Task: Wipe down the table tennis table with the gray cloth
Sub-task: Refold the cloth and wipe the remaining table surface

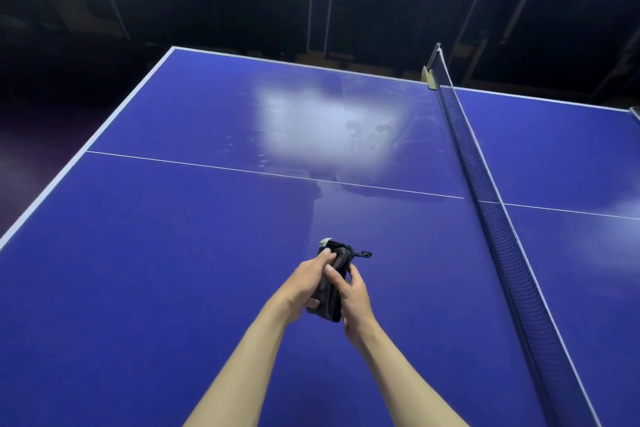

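We stand at the long side of the blue table tennis table (173, 253), which fills most of the view. Room beyond is dark; we cannot make out what is there.

The net (485, 184) runs along our right, clamped at the far edge by its post (431, 74), and splits off the far half. A white centre line (207, 165) crosses the near half. Beyond that line a pale glare patch (311, 121) sits on the surface, with faint smudges and drop marks near it.

The gray cloth (334, 282) is bunched into a thick dark wad above the near half, between both hands. Left hand (306, 284) grips its left side, fingers curled over the top; right hand (353, 295) pinches its right side. A pale tag and a loose thread stick out at the far end. We cannot tell whether the wad touches the surface.

Risks, as we judge them:
- A bunched wad gives a narrow contact strip, so streaks or missed bands are likely.
- The loose thread could catch in the net mesh when we wipe close to it.
- The net blocks a straight pass across.
- Glare may hide marks not yet wiped.
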Tool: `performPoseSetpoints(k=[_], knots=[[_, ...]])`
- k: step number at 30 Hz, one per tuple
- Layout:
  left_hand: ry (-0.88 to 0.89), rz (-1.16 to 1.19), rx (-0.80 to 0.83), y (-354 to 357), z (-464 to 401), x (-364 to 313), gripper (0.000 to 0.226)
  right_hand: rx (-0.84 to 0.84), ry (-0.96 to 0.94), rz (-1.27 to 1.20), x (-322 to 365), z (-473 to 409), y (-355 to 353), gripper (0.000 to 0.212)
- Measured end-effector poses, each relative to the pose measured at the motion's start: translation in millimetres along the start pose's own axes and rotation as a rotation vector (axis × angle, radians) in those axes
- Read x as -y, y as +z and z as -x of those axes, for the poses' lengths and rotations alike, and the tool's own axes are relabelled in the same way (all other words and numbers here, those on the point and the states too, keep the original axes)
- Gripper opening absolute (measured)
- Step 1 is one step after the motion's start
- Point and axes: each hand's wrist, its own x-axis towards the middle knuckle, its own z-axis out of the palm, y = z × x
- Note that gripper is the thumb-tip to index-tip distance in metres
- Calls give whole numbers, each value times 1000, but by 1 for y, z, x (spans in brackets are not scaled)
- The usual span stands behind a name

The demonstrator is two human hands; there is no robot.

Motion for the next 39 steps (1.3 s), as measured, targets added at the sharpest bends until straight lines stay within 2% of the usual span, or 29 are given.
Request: performPoseSetpoints(k=[6, 9, 13, 16, 20, 22, 25, 29, 32, 35, 39], knots=[[-21, -62, -147, -21, -51, -13, 26, -187, 42, 124, 1, -53, -11, 18], [-24, -272, -290, -43, -87, -10, 23, -213, 8, 266, 12, -86, -18, 19], [-83, -586, -413, -67, -139, -3, 37, -246, -163, 638, 32, -146, -20, 25], [-113, -801, -470, -82, -174, 1, 44, -226, -296, 898, 28, -195, -15, 40], [-118, -954, -494, -106, -219, 12, 54, 69, -436, 1151, -27, -236, -14, 78], [-93, -1066, -500, -115, -235, 30, 57, 100, -608, 1272, -54, -255, -23, 93], [22, -1264, -574, -117, -245, 65, 62, 42, -744, 1249, -46, -301, -23, 89], [98, -1313, -639, -116, -253, 79, 62, -89, -715, 1183, 1, -387, 4, 88], [115, -1308, -660, -116, -256, 80, 62, -153, -707, 1149, 15, -417, 15, 85], [68, -1344, -615, -117, -254, 74, 71, -168, -718, 1183, -1, -394, 12, 89], [42, -1436, -590, -118, -247, 64, 86, -174, -783, 1232, -47, -317, -1, 93]])
